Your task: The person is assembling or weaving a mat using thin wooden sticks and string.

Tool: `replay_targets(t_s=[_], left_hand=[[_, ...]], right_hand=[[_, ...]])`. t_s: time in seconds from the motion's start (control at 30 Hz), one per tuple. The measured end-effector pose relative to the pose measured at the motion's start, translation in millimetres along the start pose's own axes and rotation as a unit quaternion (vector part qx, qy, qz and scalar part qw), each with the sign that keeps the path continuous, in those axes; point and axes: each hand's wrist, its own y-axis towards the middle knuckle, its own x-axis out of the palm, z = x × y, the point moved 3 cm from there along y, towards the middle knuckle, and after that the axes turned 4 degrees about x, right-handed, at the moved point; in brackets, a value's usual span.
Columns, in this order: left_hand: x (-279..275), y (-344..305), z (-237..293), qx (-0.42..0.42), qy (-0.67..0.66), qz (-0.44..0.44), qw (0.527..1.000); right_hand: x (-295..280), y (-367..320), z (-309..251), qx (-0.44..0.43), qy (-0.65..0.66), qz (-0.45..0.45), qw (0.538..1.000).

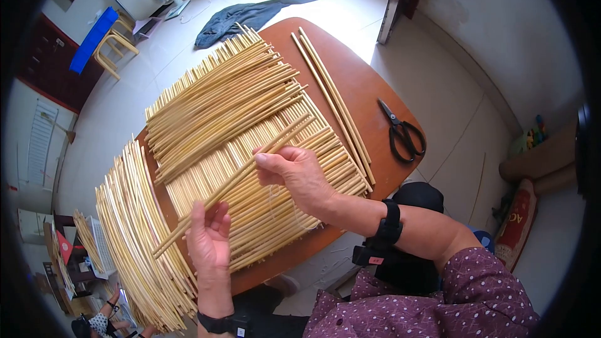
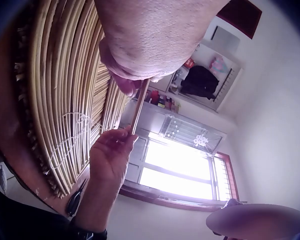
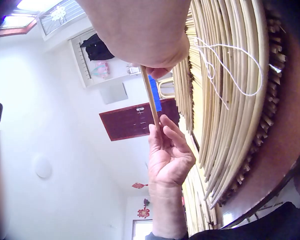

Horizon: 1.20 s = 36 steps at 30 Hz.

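In the head view, my right hand pinches a slender bundle of straw-coloured reed stalks between thumb and fingers near its upper end. My left hand holds the lower part, thumb on one side and fingers on the other; the right wrist view shows this left hand with its thumb and fingertips at the stalk. The bundle slants over a mat of stalks laid side by side. Loose white string lies on the mat, close to my right hand.
A thick layer of stalks covers the mat's far part. Black-handled scissors and several long stalks lie on the brown table. Another stack of stalks stands at the left. Dark cloth lies on the floor beyond.
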Motion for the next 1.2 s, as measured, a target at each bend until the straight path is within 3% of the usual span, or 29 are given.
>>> replay_targets(t_s=[0.37, 0.67, 1.0, 1.13, 1.2], left_hand=[[9, -5, -1, 0.004, 0.02, -0.027, 0.999], [11, -6, 11, 0.097, -0.007, -0.055, 0.994], [7, -6, 11, 0.066, -0.016, -0.049, 0.996], [5, -4, 10, 0.056, -0.042, -0.051, 0.996], [7, -5, 10, 0.062, -0.039, -0.054, 0.996]], right_hand=[[-7, 7, 5, 0.054, 0.059, 0.018, 0.997], [-20, 13, -9, 0.029, 0.069, 0.085, 0.994], [-21, 16, -4, 0.05, 0.09, 0.087, 0.991], [-22, 19, -5, 0.032, 0.09, 0.046, 0.994], [-25, 19, -5, 0.021, 0.064, 0.078, 0.995]])
